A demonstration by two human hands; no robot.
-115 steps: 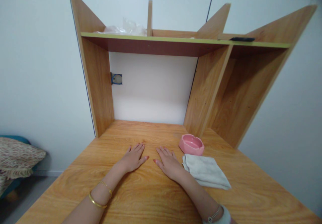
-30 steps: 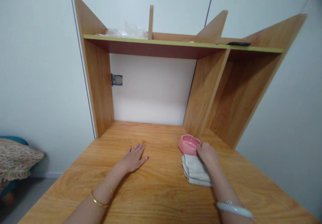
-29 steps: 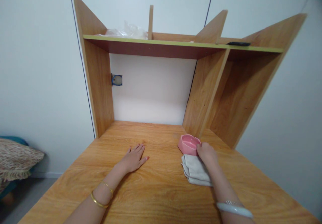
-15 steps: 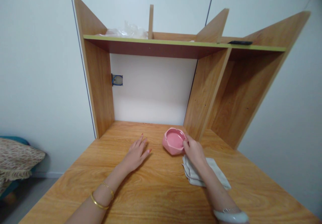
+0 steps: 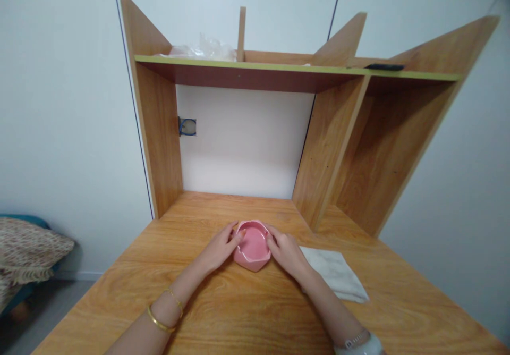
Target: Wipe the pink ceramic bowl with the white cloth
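A pink faceted ashtray (image 5: 253, 242) with notches in its rim is between my two hands, over the wooden desk (image 5: 247, 312). My left hand (image 5: 221, 244) grips its left side, thumb over the rim. On the opposite side my right hand (image 5: 283, 247) holds the rim, thumb inside the edge and fingers behind. Whether the ashtray's base touches the desk I cannot tell. A folded pale grey cloth (image 5: 337, 274) lies on the desk to the right, partly covered by my right forearm.
A wooden shelf unit (image 5: 311, 158) rises at the back of the desk. Its upper shelf carries a clear plastic bag (image 5: 203, 49) and a flat black object (image 5: 384, 67). An open wall box with blue wire (image 5: 188, 127) shows at the back left. A patterned fabric (image 5: 32, 246) is at far left.
The ashtray has moved left and nearer to me with my right hand. My left hand, earlier lying on the desk with its fingers spread, now grips the ashtray's left side.
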